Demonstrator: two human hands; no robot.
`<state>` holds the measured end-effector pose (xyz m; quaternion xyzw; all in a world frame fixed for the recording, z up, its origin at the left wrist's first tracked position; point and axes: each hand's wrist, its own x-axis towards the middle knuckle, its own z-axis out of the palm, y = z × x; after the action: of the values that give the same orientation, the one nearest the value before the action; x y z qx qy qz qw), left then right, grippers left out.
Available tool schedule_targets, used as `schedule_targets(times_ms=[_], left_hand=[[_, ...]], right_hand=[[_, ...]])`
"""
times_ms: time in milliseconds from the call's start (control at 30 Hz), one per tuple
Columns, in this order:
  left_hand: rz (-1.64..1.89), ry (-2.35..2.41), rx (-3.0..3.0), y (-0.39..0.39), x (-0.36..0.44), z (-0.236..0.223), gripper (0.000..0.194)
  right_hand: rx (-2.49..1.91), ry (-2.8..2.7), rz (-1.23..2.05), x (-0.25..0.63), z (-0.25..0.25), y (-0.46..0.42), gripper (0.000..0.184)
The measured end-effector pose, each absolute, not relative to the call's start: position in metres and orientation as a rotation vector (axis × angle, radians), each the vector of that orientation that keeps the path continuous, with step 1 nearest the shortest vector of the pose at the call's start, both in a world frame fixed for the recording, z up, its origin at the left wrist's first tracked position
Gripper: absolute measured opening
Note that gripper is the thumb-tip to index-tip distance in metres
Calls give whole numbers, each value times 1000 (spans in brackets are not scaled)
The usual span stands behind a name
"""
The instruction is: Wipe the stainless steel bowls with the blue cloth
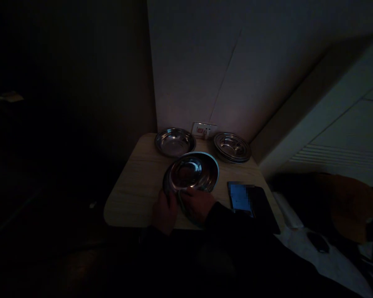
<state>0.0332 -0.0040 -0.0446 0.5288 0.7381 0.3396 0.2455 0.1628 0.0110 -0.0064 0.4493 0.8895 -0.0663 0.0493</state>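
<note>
A shiny round metal dish is tilted above the near middle of the small table, its hollow side facing me. My left hand grips the rim at the lower left. Bunched in my right hand is what looks like a dark cloth, pressed to the dish's near edge; dim light hides its outline. Behind and to the left lies another metal dish. At the back right sits a stack of similar dishes.
The pale wooden table has rounded corners and stands against the wall. A socket with a plug is just behind it. On the right lie a lit phone and a dark flat object. An orange-brown item is beyond the table.
</note>
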Motion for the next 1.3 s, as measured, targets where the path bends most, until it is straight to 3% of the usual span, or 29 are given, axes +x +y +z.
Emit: schedule_targets(times_ms=[267,467,700,933,1300], left_hand=[[965,2046,1391,-3,37,-42,20],[960,2104,1403,-2,34,-42,20],[970,2080,1405,-5,36,-43,18],[1050,2077,1429,0,30,-47,17],[1078,1943,1479,2,16,-31,25]], right_hand=[[1338,2696,47,197,-10,10,26],[1398,2811,-68,158,-20,6,24],[1355,2626,-40,205,-6,15,26],[1352,2776,-108,156,-15,11,24],[1480,2526,22,233,13,17,32]])
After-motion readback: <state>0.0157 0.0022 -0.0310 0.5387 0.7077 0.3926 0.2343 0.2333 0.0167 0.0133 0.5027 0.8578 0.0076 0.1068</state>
